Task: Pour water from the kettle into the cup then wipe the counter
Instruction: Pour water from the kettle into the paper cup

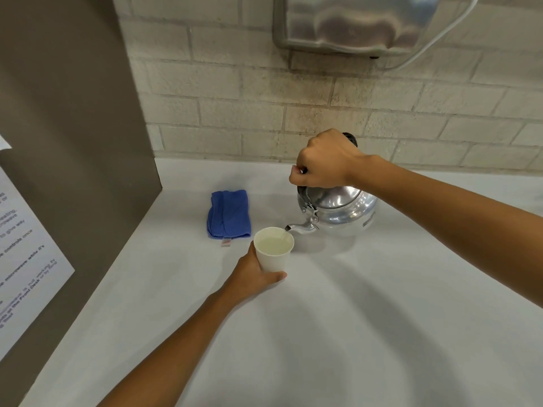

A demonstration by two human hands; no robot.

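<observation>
- Right now you are clenching your right hand around the dark handle on top of the kettle, tipping it so the spout is hanging just over the far right rim of the cup; a thin stream is running in.
- Your left hand is wrapping the near side of the white paper cup, most likely steadying so light a thing against the falling water.
- Water is already sitting high in the cup, so you are probably nearing the end of the pour and should be levelling the kettle soon to avoid overfilling.
- Just left of the cup, and slightly farther, the folded blue cloth is lying ready for the wiping step, within easy reach of your left hand.
- You are working on a plain white counter; I cannot tell whether any drops are lying on it.
- Behind it a pale brick wall is carrying a metal dispenser, and a brown panel with a printed notice is closing off the left.
</observation>
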